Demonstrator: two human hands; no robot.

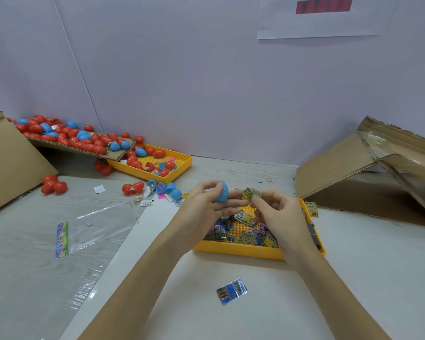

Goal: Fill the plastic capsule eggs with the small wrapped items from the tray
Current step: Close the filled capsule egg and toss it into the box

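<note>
My left hand (pixel 204 204) grips a blue capsule egg (pixel 222 192) above the near yellow tray (pixel 238 250). Just to its right, my right hand (pixel 277 214) pinches a small green-yellow wrapped packet (pixel 250 194) next to the egg. Several more wrapped packets (pixel 243 229) lie in that tray below both hands. One blue wrapped packet (pixel 232 291) lies alone on the white table in front of the tray.
A second yellow tray (pixel 179 165) at the back left holds red and blue eggs, with many more heaped on a cardboard flap (pixel 71 138). Open egg halves (pixel 157 187) and a clear plastic bag (pixel 96 227) lie at left. A cardboard box (pixel 368 168) stands at right.
</note>
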